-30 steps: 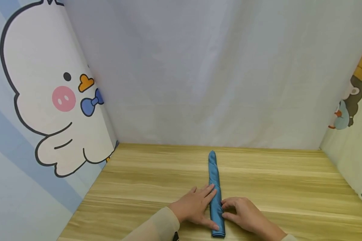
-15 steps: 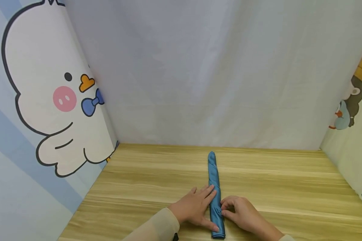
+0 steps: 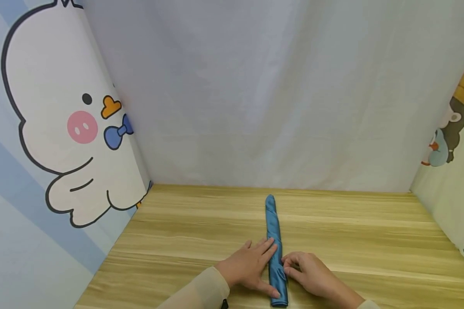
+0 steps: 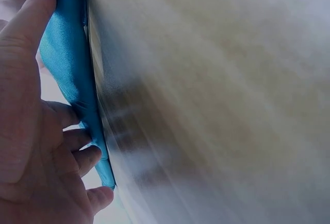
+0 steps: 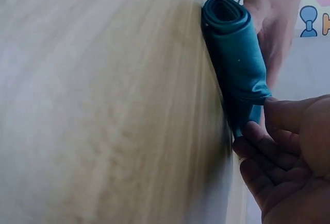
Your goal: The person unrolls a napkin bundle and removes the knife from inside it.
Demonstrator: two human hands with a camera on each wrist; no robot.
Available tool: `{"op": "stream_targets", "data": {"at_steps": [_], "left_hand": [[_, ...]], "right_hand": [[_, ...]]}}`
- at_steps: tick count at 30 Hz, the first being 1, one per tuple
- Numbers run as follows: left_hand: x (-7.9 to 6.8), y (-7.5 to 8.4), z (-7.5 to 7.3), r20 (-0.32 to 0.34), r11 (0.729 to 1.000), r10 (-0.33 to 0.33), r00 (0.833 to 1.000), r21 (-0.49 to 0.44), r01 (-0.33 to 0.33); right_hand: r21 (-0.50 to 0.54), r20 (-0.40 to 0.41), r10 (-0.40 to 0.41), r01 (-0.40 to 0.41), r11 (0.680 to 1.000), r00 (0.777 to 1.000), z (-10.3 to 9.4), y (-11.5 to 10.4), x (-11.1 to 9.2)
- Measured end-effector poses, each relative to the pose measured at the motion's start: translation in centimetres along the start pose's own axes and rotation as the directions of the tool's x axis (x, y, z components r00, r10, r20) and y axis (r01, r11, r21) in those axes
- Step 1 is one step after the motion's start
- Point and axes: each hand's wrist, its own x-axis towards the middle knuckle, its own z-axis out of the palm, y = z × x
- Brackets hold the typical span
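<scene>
A shiny blue cloth [image 3: 273, 223], rolled into a long narrow tube, lies on the wood-grain table pointing away from me. Its near end shows coiled layers in the right wrist view, while the far end tapers to a rounded tip. From the left, my left hand [image 3: 249, 266] rests on the roll with fingers spread and fairly straight, its thumb close to the near end. On the right side, my right hand [image 3: 313, 272] pinches a small fold of the cloth [image 5: 237, 59] between thumb and fingertip. Several other fingers sit low against the roll.
The wood-grain table [image 3: 178, 219] extends to both sides of the roll. A pale grey curtain [image 3: 255, 107] hangs along its back edge. Cartoon-printed panels stand left, with a white duck [image 3: 46, 128], and right [image 3: 456, 193].
The roll's far tip has shifted slightly left. My right thumb has moved a little away from me, and small creases show where the fingers pull the cloth. My left hand stays nearly still.
</scene>
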Motion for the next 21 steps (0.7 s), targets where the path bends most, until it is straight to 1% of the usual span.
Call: {"op": "stream_targets", "data": {"at_steps": [5, 8, 14, 18, 21], "left_hand": [[-0.28, 0.01, -0.13, 0.004, 1.000, 0.002, 1.000, -0.006, -0.002], [-0.41, 0.08, -0.19, 0.001, 1.000, 0.004, 1.000, 0.000, -0.004], [-0.48, 0.12, -0.23, -0.004, 1.000, 0.002, 1.000, -0.004, -0.002], [-0.52, -0.13, -0.39, -0.022, 1.000, 0.002, 1.000, -0.022, -0.003], [-0.40, -0.60, -0.83, -0.040, 0.999, -0.016, 0.999, -0.035, 0.015]], "right_hand": [[0.039, 0.025, -0.001, 0.000, 0.999, 1.000, -0.22, -0.31, -0.04], [0.040, 0.031, 0.000, -0.001, 0.999, 1.000, -0.24, -0.35, -0.04], [0.046, 0.004, -0.017, 0.016, 0.999, 1.000, -0.14, -0.18, -0.08], [0.109, 0.006, -0.018, 0.018, 0.994, 1.000, -0.11, -0.06, -0.23], [0.182, 0.033, -0.006, 0.000, 0.983, 0.999, -0.11, 0.05, -0.30]]}}
